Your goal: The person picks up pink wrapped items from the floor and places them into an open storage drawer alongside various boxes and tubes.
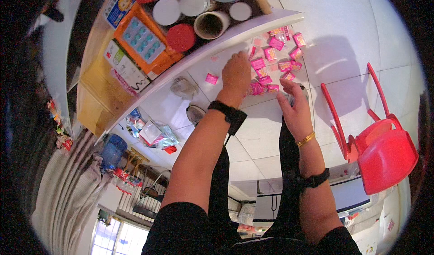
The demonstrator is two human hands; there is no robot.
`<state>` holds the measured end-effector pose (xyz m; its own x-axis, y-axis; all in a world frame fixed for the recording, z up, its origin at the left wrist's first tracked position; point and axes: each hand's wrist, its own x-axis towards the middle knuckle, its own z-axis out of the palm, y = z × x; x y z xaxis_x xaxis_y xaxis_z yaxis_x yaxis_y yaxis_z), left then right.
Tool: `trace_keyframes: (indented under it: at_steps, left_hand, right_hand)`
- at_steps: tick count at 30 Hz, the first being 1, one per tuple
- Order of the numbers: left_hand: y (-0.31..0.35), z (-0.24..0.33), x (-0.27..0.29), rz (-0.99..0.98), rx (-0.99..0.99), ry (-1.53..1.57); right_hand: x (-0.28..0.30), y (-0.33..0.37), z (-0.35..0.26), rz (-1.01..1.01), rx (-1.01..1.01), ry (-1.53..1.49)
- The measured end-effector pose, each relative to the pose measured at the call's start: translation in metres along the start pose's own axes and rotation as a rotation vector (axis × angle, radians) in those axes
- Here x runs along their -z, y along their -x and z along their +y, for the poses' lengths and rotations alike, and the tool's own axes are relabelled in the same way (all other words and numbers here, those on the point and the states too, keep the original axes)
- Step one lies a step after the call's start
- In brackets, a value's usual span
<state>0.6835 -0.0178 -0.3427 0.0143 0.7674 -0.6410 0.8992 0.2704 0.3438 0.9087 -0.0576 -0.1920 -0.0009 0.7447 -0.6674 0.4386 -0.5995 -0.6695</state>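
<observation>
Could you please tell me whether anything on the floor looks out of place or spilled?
Yes: many small pink packets lie loose on the floor near the drawer, turned at different angles, as if spilled. One separate packet lies left of the left hand. I see no clear damage.

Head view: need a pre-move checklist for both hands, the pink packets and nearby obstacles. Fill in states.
1. Pink packets visible on the tiled floor: ok.
2. Packets all together: not ok, a stray packet lies apart on the left.
3. Right hand open: ok, thumb and fingers apart.
4. Left hand empty: cannot tell, fingertips hidden.
5. Drawer shut: not ok, open.
6. Red chair clear of packets: ok, off right.
</observation>
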Motion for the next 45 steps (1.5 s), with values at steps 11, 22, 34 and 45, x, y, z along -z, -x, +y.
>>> trace_keyframes:
  at_steps: [11, 22, 34, 45]
  left_hand:
    - [0.187, -0.051, 0.182, -0.08, -0.118, 0.079]
    - [0.302, -0.124, 0.317, 0.233, -0.129, 0.153]
    - [0.253, -0.276, 0.453, 0.574, 0.208, 0.292]
    - [0.172, -0.371, 0.436, 0.362, 0.349, 0.155]
  right_hand:
    - [-0.088, 0.038, -0.033, -0.046, 0.05, 0.054]
    - [-0.147, 0.064, -0.058, -0.027, 0.11, 0.113]
    - [-0.209, 0.083, -0.078, -0.056, 0.118, 0.193]
    - [-0.245, 0.081, -0.081, -0.074, 0.141, 0.219]
